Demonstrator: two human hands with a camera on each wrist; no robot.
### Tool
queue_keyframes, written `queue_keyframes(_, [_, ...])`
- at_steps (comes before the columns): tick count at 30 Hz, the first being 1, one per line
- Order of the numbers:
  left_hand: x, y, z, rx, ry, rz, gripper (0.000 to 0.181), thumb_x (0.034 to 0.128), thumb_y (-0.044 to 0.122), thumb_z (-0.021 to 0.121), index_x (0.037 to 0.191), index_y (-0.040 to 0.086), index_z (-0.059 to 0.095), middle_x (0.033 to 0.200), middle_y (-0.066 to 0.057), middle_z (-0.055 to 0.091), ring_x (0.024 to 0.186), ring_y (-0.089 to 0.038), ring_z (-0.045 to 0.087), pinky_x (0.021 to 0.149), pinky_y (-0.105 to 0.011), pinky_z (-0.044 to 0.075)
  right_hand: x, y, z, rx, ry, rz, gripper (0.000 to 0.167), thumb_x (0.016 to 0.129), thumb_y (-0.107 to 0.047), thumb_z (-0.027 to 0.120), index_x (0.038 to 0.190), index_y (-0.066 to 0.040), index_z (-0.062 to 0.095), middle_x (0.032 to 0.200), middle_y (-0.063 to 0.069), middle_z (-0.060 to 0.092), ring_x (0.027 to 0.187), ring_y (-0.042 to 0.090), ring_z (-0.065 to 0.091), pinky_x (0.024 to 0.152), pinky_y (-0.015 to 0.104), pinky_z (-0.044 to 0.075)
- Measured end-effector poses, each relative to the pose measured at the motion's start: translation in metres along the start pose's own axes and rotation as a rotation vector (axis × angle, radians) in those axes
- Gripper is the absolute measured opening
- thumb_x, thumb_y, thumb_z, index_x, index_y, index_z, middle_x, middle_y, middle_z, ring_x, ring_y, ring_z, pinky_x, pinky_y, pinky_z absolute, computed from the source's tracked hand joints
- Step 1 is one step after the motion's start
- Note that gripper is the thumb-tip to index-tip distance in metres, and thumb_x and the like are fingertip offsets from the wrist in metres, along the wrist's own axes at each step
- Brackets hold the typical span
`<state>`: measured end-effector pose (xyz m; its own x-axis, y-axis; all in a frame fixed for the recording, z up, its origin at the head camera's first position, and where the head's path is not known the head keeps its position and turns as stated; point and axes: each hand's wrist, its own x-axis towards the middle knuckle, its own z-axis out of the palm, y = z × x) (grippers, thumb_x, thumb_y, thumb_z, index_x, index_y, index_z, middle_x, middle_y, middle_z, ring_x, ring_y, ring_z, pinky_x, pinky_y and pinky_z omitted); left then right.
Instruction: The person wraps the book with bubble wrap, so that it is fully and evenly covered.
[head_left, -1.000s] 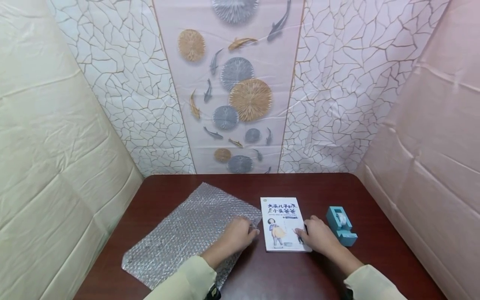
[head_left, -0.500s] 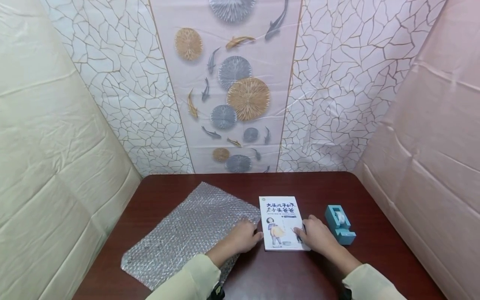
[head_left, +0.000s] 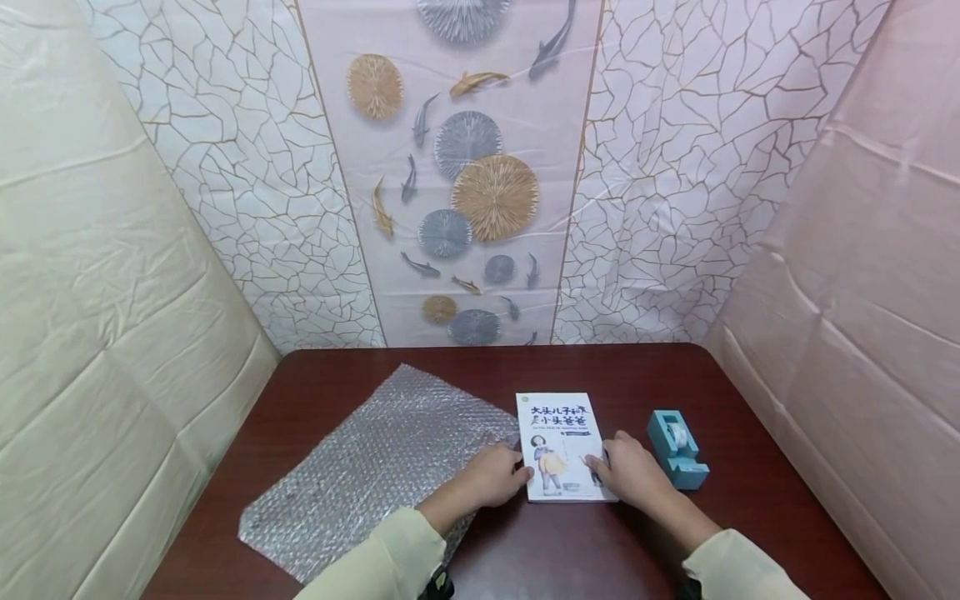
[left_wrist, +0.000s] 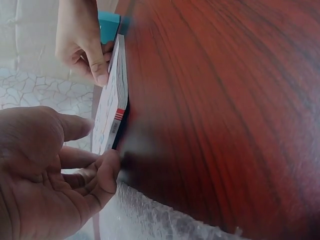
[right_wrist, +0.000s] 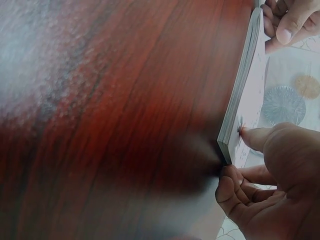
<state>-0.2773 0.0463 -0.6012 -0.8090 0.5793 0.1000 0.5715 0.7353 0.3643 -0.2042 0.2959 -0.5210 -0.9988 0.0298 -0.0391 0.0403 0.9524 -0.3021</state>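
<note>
A white book (head_left: 564, 450) with a drawn figure on its cover lies on the table. My right hand (head_left: 632, 469) grips its right edge, thumb on the cover; in the right wrist view the fingers of this hand (right_wrist: 272, 175) curl at the side of the book (right_wrist: 246, 100). At the spine side, my left hand (head_left: 487, 477) has its thumb over the cover edge and curled fingertips against the spine, as the left wrist view shows with the hand (left_wrist: 55, 170) beside the book (left_wrist: 116, 90). Bubble wrap (head_left: 375, 454) lies flat, partly under the left forearm.
A teal tape dispenser (head_left: 678, 450) stands right of the right hand on the dark red table (head_left: 480, 357). Patterned cloth (head_left: 465, 167) hangs behind the table, with pale cloth panels at both sides.
My left hand has moved right, from over the bubble wrap to the book's left edge. The right hand keeps its grip on the book, which lies in much the same place.
</note>
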Motion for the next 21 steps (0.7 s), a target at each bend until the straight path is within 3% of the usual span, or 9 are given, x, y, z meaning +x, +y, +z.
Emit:
queue_keyframes(3, [0.001,0.001,0.0,0.008,0.001,0.016,0.037,0.1082,0.043,0.064,0.115,0.013,0.086,0.095,-0.007,0.08,0.099,-0.023,0.074,0.09,-0.039,0.061,0.0,0.0,0.0,-0.006,0.002,-0.003,0.039,0.101,-0.032,0.082,0.11,0.006,0.077,0.095,0.012,0.063,0.078,0.019,0.057,0.071,0.036,0.052])
queue_keyframes(8, [0.0,0.003,0.001,0.017,0.008,0.028,0.034,0.1073,0.044,0.066,0.104,0.016,0.084,0.094,-0.005,0.082,0.104,-0.025,0.076,0.093,-0.04,0.061,0.001,0.0,0.0,-0.011,-0.006,-0.003,0.041,0.101,-0.032,0.082,0.112,0.007,0.077,0.096,0.012,0.063,0.079,0.019,0.058,0.072,0.035,0.054])
queue_keyframes(14, [-0.003,0.007,-0.005,-0.084,0.027,0.007,0.033,0.1053,0.046,0.068,0.083,0.022,0.071,0.075,0.006,0.064,0.078,-0.012,0.061,0.071,-0.031,0.053,0.002,0.0,0.0,-0.017,-0.022,0.002,0.041,0.101,-0.031,0.082,0.115,0.007,0.077,0.096,0.012,0.064,0.079,0.019,0.059,0.072,0.035,0.054])
queue_keyframes(15, [-0.004,0.008,-0.007,-0.11,0.035,0.011,0.034,0.106,0.044,0.066,0.08,0.023,0.068,0.073,0.008,0.06,0.074,-0.01,0.057,0.067,-0.03,0.05,0.002,0.0,0.0,-0.019,-0.022,0.001,0.041,0.101,-0.031,0.082,0.115,0.008,0.077,0.096,0.012,0.064,0.079,0.019,0.059,0.072,0.035,0.054])
queue_keyframes(18, [-0.015,0.024,-0.034,-0.261,0.021,-0.005,0.035,0.1059,0.035,0.068,0.075,0.02,0.062,0.068,0.007,0.056,0.064,-0.009,0.051,0.059,-0.027,0.044,0.002,0.001,0.0,-0.025,-0.02,-0.001,0.042,0.101,-0.031,0.082,0.116,0.008,0.076,0.098,0.013,0.064,0.08,0.02,0.059,0.073,0.035,0.055])
queue_keyframes(21, [-0.027,0.041,-0.061,-0.459,-0.024,-0.066,0.028,0.1048,0.027,0.071,0.08,0.013,0.066,0.068,0.004,0.063,0.058,-0.011,0.056,0.054,-0.026,0.046,0.002,0.001,0.0,-0.031,-0.007,-0.022,0.037,0.101,-0.03,0.082,0.108,0.006,0.077,0.095,0.013,0.064,0.078,0.02,0.058,0.071,0.036,0.053])
